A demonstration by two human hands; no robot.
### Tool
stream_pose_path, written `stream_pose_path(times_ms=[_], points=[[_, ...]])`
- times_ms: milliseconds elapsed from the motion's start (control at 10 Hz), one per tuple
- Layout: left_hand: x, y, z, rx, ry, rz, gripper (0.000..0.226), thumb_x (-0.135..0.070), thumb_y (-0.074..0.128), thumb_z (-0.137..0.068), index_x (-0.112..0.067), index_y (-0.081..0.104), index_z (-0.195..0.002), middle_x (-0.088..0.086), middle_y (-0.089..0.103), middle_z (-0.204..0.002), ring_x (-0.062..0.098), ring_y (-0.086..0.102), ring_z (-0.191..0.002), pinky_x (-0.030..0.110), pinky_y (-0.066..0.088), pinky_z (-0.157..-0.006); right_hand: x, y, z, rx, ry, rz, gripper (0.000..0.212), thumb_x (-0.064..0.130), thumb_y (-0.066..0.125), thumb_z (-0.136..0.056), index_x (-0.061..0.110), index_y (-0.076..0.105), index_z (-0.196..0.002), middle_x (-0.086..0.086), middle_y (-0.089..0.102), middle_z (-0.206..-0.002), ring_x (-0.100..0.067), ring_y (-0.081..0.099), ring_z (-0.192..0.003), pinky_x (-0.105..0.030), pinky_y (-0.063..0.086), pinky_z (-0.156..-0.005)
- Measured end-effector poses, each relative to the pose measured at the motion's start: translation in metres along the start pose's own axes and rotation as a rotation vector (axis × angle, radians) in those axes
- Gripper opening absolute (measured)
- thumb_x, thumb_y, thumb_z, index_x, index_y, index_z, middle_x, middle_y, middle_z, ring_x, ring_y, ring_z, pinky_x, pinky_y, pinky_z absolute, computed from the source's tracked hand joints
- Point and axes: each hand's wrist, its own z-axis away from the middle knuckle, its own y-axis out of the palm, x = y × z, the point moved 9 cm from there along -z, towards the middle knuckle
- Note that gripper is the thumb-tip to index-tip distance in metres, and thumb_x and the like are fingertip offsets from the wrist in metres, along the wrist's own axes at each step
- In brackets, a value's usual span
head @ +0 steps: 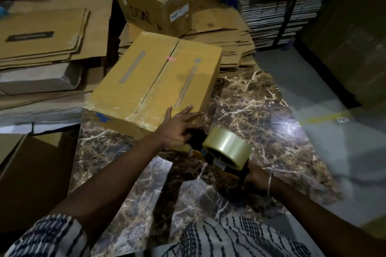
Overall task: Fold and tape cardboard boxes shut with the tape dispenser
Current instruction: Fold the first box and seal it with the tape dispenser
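The closed brown cardboard box [154,83] lies at the marble table's [261,115] far edge. The left hand [177,127] presses it with spread fingers; the right hand [253,177] grips the clear-roll tape dispenser [225,150]. Pushed further, the box may slide off.

a warehouse or packing room was shown: flattened cartons [41,33] were stacked in piles, sealed boxes [153,0] were heaped behind, and a taped line with a bay label [344,120] was marked on the floor.
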Motion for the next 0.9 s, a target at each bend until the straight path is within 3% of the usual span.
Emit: stream_pose_path(times_ms=[100, 200, 300, 400, 500, 600, 700, 800, 900], points=[[0.002, 0.001, 0.0, 0.012, -0.03, -0.012, 0.031, -0.025, 0.057, -0.092, -0.03, 0.072, -0.118, -0.017, 0.021, -0.163, 0.008, -0.004, -0.154, 0.074, -0.008, -0.112, -0.01, 0.0, -0.016, -0.03, 0.006, -0.118, 0.047, -0.023, 0.062, -0.061, 0.014, 0.051, -0.089, 0.011, 0.057, -0.064, 0.005, 0.055, -0.043, -0.011, 0.043, -0.046], [0.003, 0.001, 0.0, 0.005, -0.04, 0.007, 0.025, -0.023, 0.063, -0.09, -0.03, 0.075, -0.11, -0.019, 0.028, -0.16, 0.003, -0.004, -0.152, 0.074, -0.007, -0.112, -0.01, -0.002, -0.015, -0.036, 0.026, -0.12, 0.047, -0.031, 0.056, -0.07, 0.008, 0.051, -0.096, 0.012, 0.058, -0.065, 0.004, 0.054, -0.044, -0.011, 0.041, -0.046], [0.002, 0.001, 0.001, 0.019, -0.037, 0.045, 0.016, -0.026, 0.07, -0.088, -0.029, 0.077, -0.102, -0.019, 0.035, -0.156, 0.001, -0.003, -0.151, 0.073, -0.009, -0.112, -0.008, -0.003, -0.022, -0.116, -0.007, 0.068, 0.04, -0.02, 0.062, -0.064, 0.014, 0.049, -0.083, 0.016, 0.056, -0.065, 0.007, 0.053, -0.044, -0.009, 0.04, -0.048], [0.004, 0.001, 0.001, 0.04, -0.036, 0.081, 0.017, -0.032, 0.072, -0.088, -0.027, 0.076, -0.104, -0.02, 0.037, -0.155, -0.001, -0.003, -0.15, 0.071, -0.011, -0.112, -0.012, 0.0, -0.018, -0.075, 0.061, -0.256, 0.037, -0.014, 0.052, -0.094, 0.021, 0.044, -0.088, 0.032, 0.049, -0.071, 0.034, 0.045, -0.064, -0.003, 0.042, -0.072], [0.004, -0.002, 0.0, 0.076, -0.049, 0.083, 0.026, -0.036, 0.072, -0.089, -0.026, 0.075, -0.113, -0.019, 0.038, -0.154, -0.001, -0.004, -0.15, 0.073, -0.012, -0.111, -0.014, -0.004, -0.03, -0.125, 0.065, -0.2, 0.056, -0.016, 0.049, -0.094, 0.003, 0.029, -0.142, 0.038, 0.051, -0.05, 0.03, 0.048, -0.059, -0.004, 0.043, -0.065], [0.0, -0.004, -0.001, 0.08, -0.075, 0.057, 0.022, -0.029, 0.069, -0.089, -0.028, 0.076, -0.11, -0.02, 0.041, -0.151, 0.005, 0.0, -0.153, 0.076, -0.012, -0.108, -0.037, -0.003, -0.042, -0.082, -0.097, -0.286, 0.077, -0.011, 0.062, -0.07, -0.015, 0.034, -0.142, 0.029, 0.069, -0.074, 0.016, 0.06, -0.07, -0.016, 0.045, -0.075], [-0.002, -0.003, -0.003, 0.082, -0.094, 0.033, 0.022, -0.019, 0.065, -0.087, -0.029, 0.077, -0.103, -0.02, 0.041, -0.151, 0.004, -0.002, -0.153, 0.078, -0.015, -0.105, -0.05, -0.008, -0.047, -0.143, -0.127, -0.359, 0.085, -0.01, 0.057, -0.05, -0.003, 0.048, -0.135, -0.009, 0.069, -0.111, -0.023, 0.061, -0.107, -0.035, 0.049, -0.08], [0.001, -0.001, -0.003, 0.063, -0.104, 0.068, 0.022, -0.014, 0.067, -0.086, -0.028, 0.078, -0.098, -0.021, 0.044, -0.149, 0.004, -0.001, -0.153, 0.075, -0.018, -0.106, -0.05, -0.01, -0.044, -0.176, -0.105, -0.34, 0.076, -0.016, 0.059, -0.055, 0.011, 0.053, -0.126, -0.013, 0.068, -0.114, -0.03, 0.061, -0.112, -0.041, 0.051, -0.081], [0.008, 0.004, -0.001, 0.049, -0.101, 0.084, 0.018, -0.016, 0.07, -0.084, -0.026, 0.079, -0.097, -0.024, 0.051, -0.143, 0.003, 0.001, -0.152, 0.073, -0.017, -0.109, -0.045, -0.011, -0.045, -0.18, -0.105, -0.319, 0.071, -0.026, 0.06, -0.063, 0.01, 0.054, -0.124, -0.007, 0.073, -0.106, -0.019, 0.066, -0.099, -0.037, 0.055, -0.073]])
